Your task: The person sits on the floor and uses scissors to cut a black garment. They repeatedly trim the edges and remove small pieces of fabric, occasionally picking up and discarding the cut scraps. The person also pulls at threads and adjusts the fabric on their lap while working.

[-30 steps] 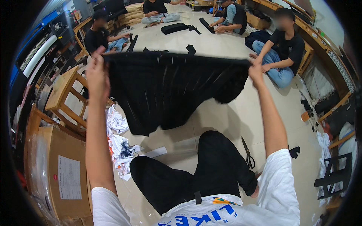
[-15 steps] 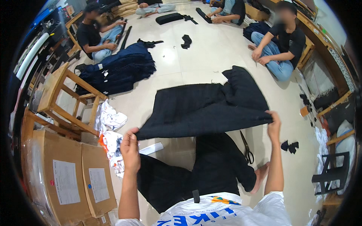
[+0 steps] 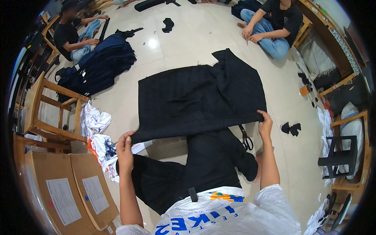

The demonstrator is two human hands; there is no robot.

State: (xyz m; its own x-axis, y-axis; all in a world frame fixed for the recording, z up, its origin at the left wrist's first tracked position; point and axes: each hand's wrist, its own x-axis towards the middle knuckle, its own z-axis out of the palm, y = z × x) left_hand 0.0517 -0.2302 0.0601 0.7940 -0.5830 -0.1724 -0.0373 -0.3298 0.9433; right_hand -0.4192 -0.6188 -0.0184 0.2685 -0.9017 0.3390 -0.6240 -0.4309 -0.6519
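Note:
A wide piece of black fabric [image 3: 188, 94] stretches in front of me, its near edge raised over my legs and its far part spread on the floor. My left hand [image 3: 125, 148] pinches its near left corner. At the near right corner, my right hand [image 3: 264, 122] grips the same edge between thumb and fingers. The far right part of the cloth is rumpled and folded, with a point sticking up. Black-handled scissors [image 3: 246, 141] lie on the floor by my right knee, partly covered by the cloth and my leg.
Cardboard boxes [image 3: 58, 192] and a wooden stool [image 3: 58, 105] stand on the left, near white cloths [image 3: 96, 119]. A dark blue garment pile [image 3: 98, 66] lies far left. Two people sit on the floor, one far left, one far right [image 3: 270, 27]. Black scraps [image 3: 291, 128] lie right.
My view has tilted and shifted right. The black fabric is now spread flatter and fuller, its left side straightened out. Both hands keep their hold on the near edge.

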